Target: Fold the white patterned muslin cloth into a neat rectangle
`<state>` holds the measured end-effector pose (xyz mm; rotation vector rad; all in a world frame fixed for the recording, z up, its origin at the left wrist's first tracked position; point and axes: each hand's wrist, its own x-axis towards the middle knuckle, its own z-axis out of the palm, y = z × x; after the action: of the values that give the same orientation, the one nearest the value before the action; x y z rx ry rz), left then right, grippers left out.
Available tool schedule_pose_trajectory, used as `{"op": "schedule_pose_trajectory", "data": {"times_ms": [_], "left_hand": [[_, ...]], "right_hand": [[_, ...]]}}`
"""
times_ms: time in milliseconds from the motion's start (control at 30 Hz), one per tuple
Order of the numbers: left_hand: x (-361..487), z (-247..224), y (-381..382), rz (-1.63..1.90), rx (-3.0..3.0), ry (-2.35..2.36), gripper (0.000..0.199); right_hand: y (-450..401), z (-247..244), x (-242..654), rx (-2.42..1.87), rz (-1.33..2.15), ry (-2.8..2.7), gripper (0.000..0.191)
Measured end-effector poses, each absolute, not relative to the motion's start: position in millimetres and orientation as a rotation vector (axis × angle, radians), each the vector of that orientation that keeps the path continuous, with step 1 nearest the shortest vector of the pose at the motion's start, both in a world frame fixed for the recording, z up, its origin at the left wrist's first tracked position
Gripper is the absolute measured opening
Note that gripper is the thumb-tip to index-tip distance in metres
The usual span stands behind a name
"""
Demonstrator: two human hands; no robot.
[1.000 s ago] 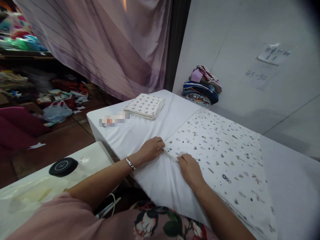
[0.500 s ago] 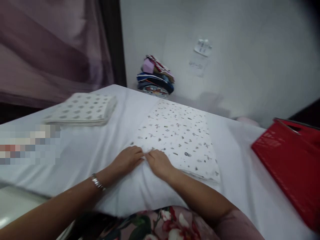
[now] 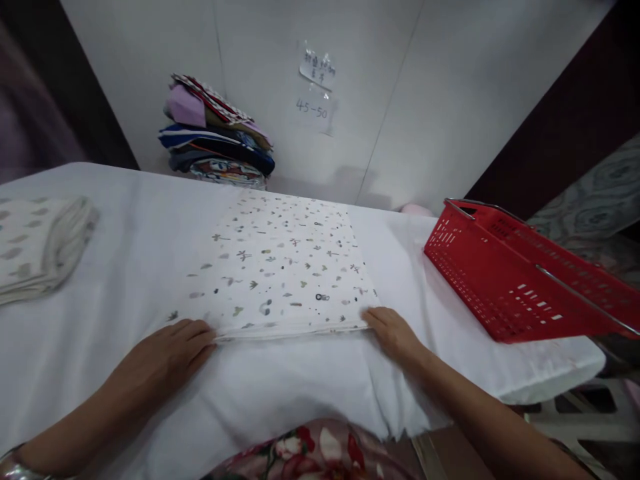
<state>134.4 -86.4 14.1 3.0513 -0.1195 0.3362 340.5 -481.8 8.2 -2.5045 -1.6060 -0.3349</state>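
Note:
A folded white cloth with a small print of plants and shapes point(image 3: 287, 267) lies flat before me, its layered near edge toward my body. My left hand point(image 3: 173, 353) is closed at the near left corner, fingers on top and pinching the edge. At the near right corner my right hand point(image 3: 393, 332) pinches the cloth between thumb and fingers; its fingertips are slightly blurred. Both thumbs are mostly hidden. To the left, apart from my hand, lies a folded stack of white cloth with grey-green spots point(image 3: 35, 247), cut off by the view.
A white sheet point(image 3: 130, 233) covers the table. A red plastic basket point(image 3: 500, 280) with metal handles stands on the right. Behind the table's far edge rises a pile of folded fabrics point(image 3: 215, 137). Handwritten paper notes point(image 3: 315, 107) hang on the wall.
My hands, together at the near left part of the cloth before, are now apart at its two near corners. The view has swung right, bringing more of the basket in.

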Motion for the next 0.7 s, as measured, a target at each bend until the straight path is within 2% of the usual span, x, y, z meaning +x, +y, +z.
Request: {"op": "schedule_pose_trajectory", "data": {"times_ms": [200, 333, 467, 700], "left_hand": [[145.2, 11.7, -100.9, 0.459, 3.064, -0.210, 0.032], [164.5, 4.7, -117.2, 0.499, 3.055, -0.395, 0.031], [178.7, 1.9, -127.7, 0.511, 2.996, -0.491, 0.026], [178.5, -4.3, -127.7, 0.524, 2.937, -0.420, 0.025]], "right_hand": [[-545.6, 9.5, 342.7, -2.542, -0.235, -0.874, 0.032], [-532.5, 11.1, 341.6, -2.316, 0.159, -0.399, 0.026], [-509.9, 14.3, 347.3, -2.256, 0.468, -0.299, 0.027], [-496.5, 20.4, 355.5, -2.315, 0.552, -0.250, 0.026]]}}
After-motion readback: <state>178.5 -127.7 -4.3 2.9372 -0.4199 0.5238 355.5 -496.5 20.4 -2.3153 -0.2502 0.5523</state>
